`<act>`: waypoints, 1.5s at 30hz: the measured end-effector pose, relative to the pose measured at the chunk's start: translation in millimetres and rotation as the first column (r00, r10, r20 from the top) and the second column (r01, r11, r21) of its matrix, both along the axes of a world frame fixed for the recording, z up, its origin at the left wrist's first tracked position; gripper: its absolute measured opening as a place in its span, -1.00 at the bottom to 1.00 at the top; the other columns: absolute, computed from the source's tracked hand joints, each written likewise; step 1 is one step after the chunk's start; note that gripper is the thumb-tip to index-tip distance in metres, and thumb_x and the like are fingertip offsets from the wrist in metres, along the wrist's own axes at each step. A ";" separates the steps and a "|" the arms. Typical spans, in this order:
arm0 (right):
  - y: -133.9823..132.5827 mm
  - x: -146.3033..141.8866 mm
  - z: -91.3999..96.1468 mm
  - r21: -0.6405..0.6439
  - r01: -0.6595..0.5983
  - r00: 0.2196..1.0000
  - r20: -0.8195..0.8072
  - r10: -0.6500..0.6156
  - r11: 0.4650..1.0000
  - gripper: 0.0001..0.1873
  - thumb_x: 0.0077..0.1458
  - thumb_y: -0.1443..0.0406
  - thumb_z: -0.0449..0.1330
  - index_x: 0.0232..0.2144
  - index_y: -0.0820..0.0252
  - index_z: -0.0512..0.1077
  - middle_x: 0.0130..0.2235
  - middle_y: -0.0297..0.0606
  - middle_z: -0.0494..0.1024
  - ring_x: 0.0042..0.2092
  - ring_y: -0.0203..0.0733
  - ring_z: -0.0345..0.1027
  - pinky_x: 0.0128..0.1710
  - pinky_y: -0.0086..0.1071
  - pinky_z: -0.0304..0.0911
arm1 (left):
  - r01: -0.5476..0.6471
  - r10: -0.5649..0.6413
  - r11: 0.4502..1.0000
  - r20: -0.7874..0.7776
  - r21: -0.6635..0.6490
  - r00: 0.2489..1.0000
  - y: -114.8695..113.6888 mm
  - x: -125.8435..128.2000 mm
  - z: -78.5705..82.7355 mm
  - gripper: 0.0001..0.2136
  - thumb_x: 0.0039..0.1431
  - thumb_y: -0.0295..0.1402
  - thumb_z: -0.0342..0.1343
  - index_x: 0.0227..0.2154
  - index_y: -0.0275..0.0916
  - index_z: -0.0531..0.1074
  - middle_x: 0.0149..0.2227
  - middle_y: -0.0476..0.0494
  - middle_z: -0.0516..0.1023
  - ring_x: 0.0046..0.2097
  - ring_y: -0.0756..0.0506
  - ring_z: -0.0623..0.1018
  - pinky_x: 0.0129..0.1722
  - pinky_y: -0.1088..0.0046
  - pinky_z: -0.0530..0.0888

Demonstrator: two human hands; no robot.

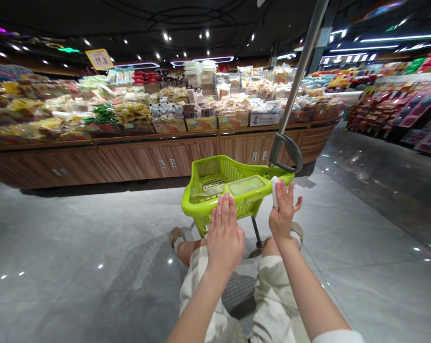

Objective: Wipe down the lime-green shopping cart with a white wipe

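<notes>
Against the fingers of your right hand [285,209], a folded white tissue [275,192] stands upright, clamped there. Your left hand [225,240] is raised beside it, open and holding nothing, with a lime-green shopping basket [218,174] just beyond.

Left hand [225,236] and right hand [285,209] in front of a wheeled shopping basket [218,190]
A folded tissue [275,192] lies against the right hand's fingers (thumb side). Beyond the basket, a worktop [158,159] carries packaged food [201,109]; racks of goods [390,105] stand right of the hands.
</notes>
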State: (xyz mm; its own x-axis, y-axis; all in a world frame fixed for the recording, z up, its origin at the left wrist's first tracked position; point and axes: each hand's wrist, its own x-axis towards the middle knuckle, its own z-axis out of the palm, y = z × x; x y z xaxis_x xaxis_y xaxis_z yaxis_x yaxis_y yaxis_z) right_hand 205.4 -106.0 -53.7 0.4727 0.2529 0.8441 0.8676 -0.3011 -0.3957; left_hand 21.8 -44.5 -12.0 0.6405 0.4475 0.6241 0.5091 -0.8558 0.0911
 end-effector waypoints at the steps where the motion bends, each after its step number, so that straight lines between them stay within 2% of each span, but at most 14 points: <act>1: 1.4 0.7 -0.2 0.032 0.023 0.998 -0.062 -0.021 0.999 -0.16 -0.01 0.49 -0.12 0.33 -0.06 0.02 0.33 -0.21 0.19 0.40 -0.06 -0.17 0.29 0.19 -0.44 | 0.000 0.000 1.000 0.005 -0.003 1.000 -0.6 0.7 -0.4 -0.31 0.20 -0.49 -0.10 0.36 -0.40 -0.20 0.40 -0.28 -0.04 0.41 -0.15 -0.06 0.35 0.17 0.06; 5: 13.0 -34.2 8.9 0.038 -0.001 0.983 -0.181 0.008 0.999 -0.18 0.02 0.46 -0.13 0.35 -0.03 -0.03 0.37 -0.22 0.09 0.42 -0.04 -0.29 0.29 0.19 -0.37 | 0.000 0.000 1.000 0.020 -0.010 1.000 -2.9 2.8 -1.5 -0.30 0.20 -0.49 -0.11 0.36 -0.39 -0.23 0.40 -0.29 -0.03 0.41 -0.15 -0.06 0.35 0.16 0.06; 9: 16.9 -73.0 20.4 -0.186 -0.218 0.964 0.112 0.241 0.958 -0.23 0.08 0.43 -0.11 0.35 -0.01 -0.02 0.33 -0.21 0.19 0.40 -0.09 -0.19 0.33 0.06 -0.44 | 0.005 -0.005 1.000 0.029 -0.010 1.000 -2.1 1.3 -0.8 -0.29 0.19 -0.49 -0.10 0.37 -0.35 -0.24 0.40 -0.29 0.00 0.41 -0.16 -0.03 0.35 0.14 0.08; 11: 12.5 -71.0 22.4 -0.244 -0.240 0.936 0.200 0.291 0.940 -0.26 0.11 0.43 -0.10 0.34 -0.03 0.01 0.29 -0.24 0.26 0.40 -0.09 -0.18 0.33 0.06 -0.51 | 0.013 -0.013 1.000 0.031 -0.010 0.999 -0.8 -0.3 -0.1 -0.28 0.19 -0.50 -0.10 0.37 -0.32 -0.26 0.39 -0.27 0.01 0.40 -0.17 -0.01 0.34 0.13 0.10; 13: 5.7 -53.9 20.6 -0.242 -0.205 0.945 0.202 0.256 0.948 -0.25 0.09 0.46 -0.10 0.32 -0.08 0.06 0.28 -0.28 0.29 0.41 -0.06 -0.25 0.31 0.11 -0.59 | 0.015 -0.015 1.000 0.030 -0.010 0.999 0.6 -1.5 0.3 -0.28 0.19 -0.51 -0.11 0.37 -0.32 -0.27 0.39 -0.27 0.02 0.40 -0.16 0.00 0.34 0.14 0.11; 19: -4.9 4.1 6.1 -0.030 0.017 0.999 -0.050 -0.019 0.999 -0.14 -0.05 0.50 -0.11 0.32 -0.07 0.07 0.32 -0.26 0.22 0.41 -0.09 -0.26 0.30 0.16 -0.53 | 0.001 -0.001 1.000 0.036 0.001 0.999 0.3 -0.5 -1.1 -0.28 0.19 -0.50 -0.09 0.37 -0.37 -0.25 0.39 -0.29 0.02 0.40 -0.16 -0.01 0.34 0.15 0.09; 23: 3.0 -24.4 15.1 -0.045 0.006 0.992 -0.124 -0.012 0.999 -0.14 -0.02 0.48 -0.12 0.35 -0.05 -0.02 0.36 -0.25 0.11 0.42 -0.06 -0.31 0.29 0.18 -0.39 | -0.015 0.015 1.000 0.023 -0.003 1.000 -2.4 1.7 -1.0 -0.30 0.19 -0.50 -0.09 0.36 -0.40 -0.21 0.39 -0.30 0.01 0.41 -0.16 -0.02 0.35 0.16 0.08; 25: 6.9 -50.0 23.5 -0.129 -0.119 0.993 -0.028 0.116 0.984 -0.16 0.01 0.46 -0.11 0.35 -0.04 -0.03 0.36 -0.25 0.12 0.42 -0.05 -0.28 0.30 0.15 -0.39 | -0.019 0.019 1.000 0.020 -0.006 1.000 -2.7 2.0 -0.7 -0.30 0.18 -0.49 -0.09 0.36 -0.40 -0.21 0.39 -0.30 0.00 0.41 -0.16 -0.03 0.35 0.16 0.08; 28: 7.4 -69.9 30.3 -0.289 -0.267 0.937 0.147 0.318 0.919 -0.22 0.07 0.45 -0.11 0.35 -0.01 0.00 0.33 -0.25 0.19 0.40 -0.07 -0.21 0.33 0.07 -0.42 | -0.016 0.016 1.000 0.016 -0.005 1.000 -1.2 0.8 -0.7 -0.30 0.19 -0.49 -0.09 0.36 -0.37 -0.19 0.39 -0.29 0.01 0.41 -0.16 -0.03 0.35 0.15 0.07; 32: -2.4 -43.3 23.8 -0.286 -0.201 0.947 0.187 0.260 0.937 -0.22 0.06 0.48 -0.10 0.32 -0.06 0.06 0.31 -0.31 0.23 0.41 -0.04 -0.27 0.32 0.11 -0.49 | -0.009 0.009 1.000 0.017 -0.006 1.000 1.0 -1.8 -1.4 -0.30 0.19 -0.50 -0.09 0.36 -0.36 -0.20 0.39 -0.28 0.02 0.41 -0.15 -0.02 0.35 0.17 0.08; 35: -9.3 -12.2 16.2 -0.159 -0.102 0.991 0.067 0.114 0.982 -0.17 -0.01 0.50 -0.11 0.32 -0.04 0.07 0.32 -0.26 0.21 0.41 -0.04 -0.25 0.30 0.14 -0.43 | -0.005 0.005 1.000 0.032 0.001 0.999 0.7 -2.0 -2.0 -0.29 0.18 -0.50 -0.09 0.37 -0.37 -0.22 0.39 -0.29 0.02 0.41 -0.16 -0.02 0.35 0.17 0.07; 38: -9.7 -4.3 15.5 -0.058 -0.034 0.998 -0.056 0.030 0.998 -0.17 -0.02 0.49 -0.12 0.32 -0.05 0.07 0.32 -0.24 0.20 0.41 -0.05 -0.24 0.29 0.14 -0.34 | -0.010 0.010 1.000 0.034 0.001 0.999 -0.8 -0.7 -1.7 -0.30 0.19 -0.50 -0.09 0.36 -0.39 -0.22 0.39 -0.30 0.01 0.41 -0.17 -0.02 0.35 0.16 0.07; 41: -4.4 -25.4 21.2 -0.090 -0.099 0.995 -0.038 0.096 0.991 -0.17 -0.01 0.49 -0.11 0.33 -0.02 0.03 0.35 -0.23 0.13 0.42 -0.05 -0.28 0.30 0.10 -0.33 | -0.010 0.010 1.000 0.033 -0.016 0.999 -2.2 0.5 -0.7 -0.30 0.19 -0.50 -0.10 0.37 -0.38 -0.23 0.39 -0.30 0.00 0.41 -0.16 -0.03 0.35 0.15 0.06; 45: 4.0 -60.7 26.5 -0.268 -0.265 0.930 0.183 0.319 0.926 -0.23 0.08 0.46 -0.10 0.35 0.03 -0.01 0.32 -0.22 0.20 0.40 -0.06 -0.20 0.33 0.03 -0.37 | -0.018 0.019 1.000 0.041 -0.021 0.999 -1.6 0.7 -1.1 -0.30 0.19 -0.50 -0.10 0.37 -0.37 -0.22 0.39 -0.31 0.01 0.41 -0.17 -0.04 0.35 0.12 0.06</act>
